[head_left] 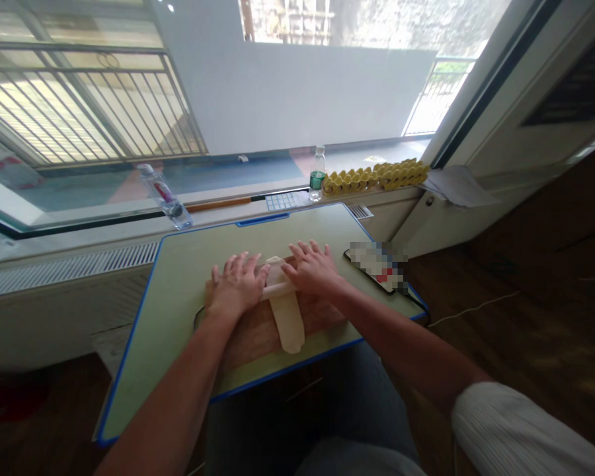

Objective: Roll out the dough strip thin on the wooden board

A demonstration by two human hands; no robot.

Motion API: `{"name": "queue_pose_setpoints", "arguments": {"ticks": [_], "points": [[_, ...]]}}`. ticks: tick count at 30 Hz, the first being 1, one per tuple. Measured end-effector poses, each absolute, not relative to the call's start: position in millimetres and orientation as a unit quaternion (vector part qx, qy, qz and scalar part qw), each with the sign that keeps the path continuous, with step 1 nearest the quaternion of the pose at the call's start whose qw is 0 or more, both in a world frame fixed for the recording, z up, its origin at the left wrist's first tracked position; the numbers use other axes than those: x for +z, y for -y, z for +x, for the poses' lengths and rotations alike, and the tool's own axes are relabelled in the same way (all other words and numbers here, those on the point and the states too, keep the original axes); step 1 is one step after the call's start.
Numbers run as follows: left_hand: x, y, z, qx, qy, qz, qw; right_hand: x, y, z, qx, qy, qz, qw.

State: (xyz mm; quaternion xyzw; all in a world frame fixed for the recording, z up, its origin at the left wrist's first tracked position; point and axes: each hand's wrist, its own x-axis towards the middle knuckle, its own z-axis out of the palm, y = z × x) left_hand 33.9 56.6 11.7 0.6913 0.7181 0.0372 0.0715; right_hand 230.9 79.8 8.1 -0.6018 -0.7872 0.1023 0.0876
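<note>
1. Dough strip (288,324): pale, flat, lying lengthwise between your hands on the wooden board (250,334). Near end runs toward you, at or about the board's near edge; far end shows just past the rolling pin (280,291).
2. Your left hand (238,281) and right hand (315,266) are apart, palms down over opposite ends of the pin, fingers spread forward, not wrapped round it. Pin crosses the strip between them. Can't tell how hard you're pressing.
3. Handling, my read: strip is light, soft, limp; likely to stretch or tear if pulled by one end. Tackiness can't be judged from here.
4. Hold: pin at both ends, as your palms sit now. For the strip, I'd slide flat fingers under and support its length; don't pinch.
5. Pin looks stiff and smooth, should roll easily; uneven palm pressure would probably skew it.
6. Containers: clear bottle (317,175) with green label, ahead of your right hand. Tilted bottle (163,196), ahead-left of your left hand. Fill levels unclear in both.
7. Yellow egg trays (377,177), ahead-right of your right hand; can't make out any contents.
</note>
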Motion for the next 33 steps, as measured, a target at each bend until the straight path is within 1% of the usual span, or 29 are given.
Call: {"name": "queue_pose_setpoints", "arguments": {"ticks": [4, 7, 11, 15, 19, 23, 26, 30, 33], "points": [[11, -69, 31, 0.03, -0.721, 0.685, 0.097, 12, -88, 229, 0.117, 0.781, -0.608, 0.083], [6, -55, 32, 0.023, -0.713, 0.694, 0.094, 13, -71, 230, 0.105, 0.792, -0.597, 0.079], [-3, -11, 36, 0.038, -0.699, 0.713, 0.034, 8, -25, 238, 0.056, 0.809, -0.575, 0.114], [-4, 8, 39, 0.059, -0.682, 0.728, -0.02, 5, -1, 242, 0.059, 0.805, -0.577, 0.123], [3, -19, 40, 0.041, -0.696, 0.717, 0.0, 9, -28, 236, 0.063, 0.801, -0.583, 0.119], [8, -55, 38, 0.018, -0.71, 0.702, 0.045, 14, -70, 229, 0.098, 0.799, -0.588, 0.083], [8, -73, 35, 0.017, -0.716, 0.695, 0.059, 15, -90, 226, 0.121, 0.796, -0.59, 0.065], [8, -83, 33, 0.023, -0.719, 0.692, 0.067, 14, -98, 225, 0.127, 0.795, -0.59, 0.062], [7, -72, 35, 0.022, -0.719, 0.691, 0.071, 12, -86, 226, 0.117, 0.797, -0.589, 0.064]]}}
